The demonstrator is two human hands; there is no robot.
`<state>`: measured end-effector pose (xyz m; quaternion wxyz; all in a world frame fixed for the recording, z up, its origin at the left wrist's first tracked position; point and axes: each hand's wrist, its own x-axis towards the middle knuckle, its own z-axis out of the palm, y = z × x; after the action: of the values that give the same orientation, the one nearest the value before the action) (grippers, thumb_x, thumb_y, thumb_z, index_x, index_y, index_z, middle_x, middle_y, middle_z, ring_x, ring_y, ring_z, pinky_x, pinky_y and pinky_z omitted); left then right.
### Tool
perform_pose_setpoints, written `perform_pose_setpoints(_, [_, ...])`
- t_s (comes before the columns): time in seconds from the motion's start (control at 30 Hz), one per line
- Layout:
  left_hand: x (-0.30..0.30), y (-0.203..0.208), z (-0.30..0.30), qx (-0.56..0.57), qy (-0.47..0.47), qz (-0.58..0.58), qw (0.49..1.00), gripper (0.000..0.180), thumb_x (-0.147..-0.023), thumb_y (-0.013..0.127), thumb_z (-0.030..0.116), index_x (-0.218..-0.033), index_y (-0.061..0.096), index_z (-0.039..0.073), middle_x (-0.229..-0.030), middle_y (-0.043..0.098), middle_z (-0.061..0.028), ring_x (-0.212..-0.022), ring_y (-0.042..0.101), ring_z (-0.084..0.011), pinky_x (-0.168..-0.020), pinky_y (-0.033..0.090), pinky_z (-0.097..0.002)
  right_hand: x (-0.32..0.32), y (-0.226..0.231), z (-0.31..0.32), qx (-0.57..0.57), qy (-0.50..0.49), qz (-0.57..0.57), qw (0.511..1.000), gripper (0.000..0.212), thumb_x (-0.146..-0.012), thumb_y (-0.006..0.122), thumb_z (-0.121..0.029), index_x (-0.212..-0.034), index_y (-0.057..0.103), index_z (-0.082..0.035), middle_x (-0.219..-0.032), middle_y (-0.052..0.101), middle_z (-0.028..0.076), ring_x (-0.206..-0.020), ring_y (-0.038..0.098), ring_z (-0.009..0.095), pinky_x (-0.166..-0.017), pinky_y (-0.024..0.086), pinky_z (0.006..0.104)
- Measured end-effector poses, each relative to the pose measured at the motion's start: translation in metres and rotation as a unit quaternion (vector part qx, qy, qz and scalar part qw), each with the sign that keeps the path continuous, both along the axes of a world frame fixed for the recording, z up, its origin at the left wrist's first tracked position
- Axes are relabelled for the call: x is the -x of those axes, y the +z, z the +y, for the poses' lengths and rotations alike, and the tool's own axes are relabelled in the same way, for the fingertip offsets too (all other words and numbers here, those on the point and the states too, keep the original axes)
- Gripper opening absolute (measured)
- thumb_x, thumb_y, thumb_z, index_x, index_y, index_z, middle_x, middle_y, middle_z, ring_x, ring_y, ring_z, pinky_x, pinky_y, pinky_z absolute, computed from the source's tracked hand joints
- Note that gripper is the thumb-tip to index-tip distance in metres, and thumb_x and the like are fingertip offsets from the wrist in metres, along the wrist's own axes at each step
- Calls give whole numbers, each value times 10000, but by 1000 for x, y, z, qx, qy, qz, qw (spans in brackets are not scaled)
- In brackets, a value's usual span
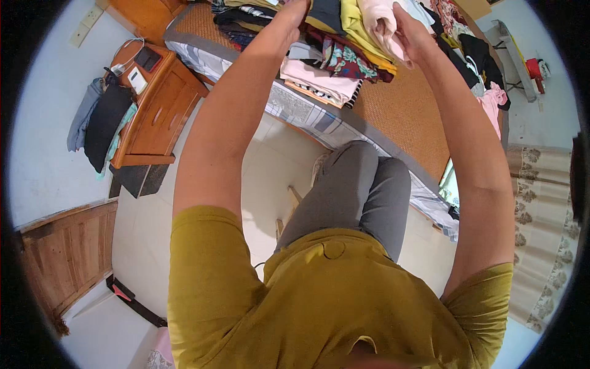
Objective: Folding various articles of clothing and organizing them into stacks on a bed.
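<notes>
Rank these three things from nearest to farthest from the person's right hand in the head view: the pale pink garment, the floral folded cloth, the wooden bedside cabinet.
1. pale pink garment, in the right hand itself.
2. floral folded cloth, on the pile just to its left.
3. wooden bedside cabinet, far left by the wall.

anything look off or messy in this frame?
Mildly. Dark clothes hang over the side of the wooden nightstand, not stacked with the folded piles on the bed. Both hands, left and right, hold a pale pink garment.

Soft matt cloth garments (pixel 344 43) lie on a rough woven mat (pixel 405 111), beside a glossy wooden cabinet (pixel 160 111).
</notes>
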<state>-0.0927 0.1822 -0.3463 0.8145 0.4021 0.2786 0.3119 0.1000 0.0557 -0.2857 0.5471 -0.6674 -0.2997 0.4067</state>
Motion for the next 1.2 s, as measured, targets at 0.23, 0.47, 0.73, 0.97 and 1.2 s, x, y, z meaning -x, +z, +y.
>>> perform_pose_setpoints(0.23, [-27, 32, -26, -159, -27, -70, 984, 315, -867, 545, 208, -1127, 509, 33, -980, 618, -112, -845, 615, -249, -689, 509, -341, -36, -14, 3, 18, 58, 120, 991, 433, -906, 469, -382, -1078, 524, 11, -989, 576, 131, -894, 561, 225, -750, 487, 335])
perform_pose_setpoints(0.47, [-64, 41, -49, -533, 177, 113, 820, 454, -886, 409, 153, -1294, 327, -27, -1346, 250, -325, -1194, 323, -472, -1018, 289, -419, 22, -1, -16, -57, -25, 176, 982, 414, -937, 361, -360, -1228, 442, -77, -1177, 510, 100, -1038, 522, 238, -861, 452, 362])
perform_pose_setpoints(0.73, [-91, 47, -86, -516, 108, 130, 840, 529, -912, 388, 332, -1342, 316, 33, -1434, 193, -193, -1324, 181, -351, -1073, 182, -398, 16, -15, -29, -217, 16, 179, 960, 428, -962, 308, -319, -1358, 321, -159, -1352, 402, 71, -1181, 454, 223, -938, 422, 352])
perform_pose_setpoints(0.97, [-87, 30, -75, -486, 163, 13, 858, 486, -858, 490, 256, -1292, 401, 54, -1388, 268, -256, -1285, 266, -383, -1062, 216, -393, 21, -10, -18, -202, 23, 162, 966, 420, -945, 369, -354, -1305, 400, -140, -1244, 503, 73, -1082, 529, 204, -878, 462, 332])
perform_pose_setpoints(1.2, [-42, 29, -62, 36, 55, -269, 961, 624, -920, 462, 376, -1401, 212, 66, -1379, 345, -117, -1231, 379, -263, -957, 369, -330, 24, -6, -16, -190, -23, 184, 964, 444, -919, 408, -384, -1263, 441, -107, -1199, 527, 89, -1041, 545, 222, -877, 462, 360])
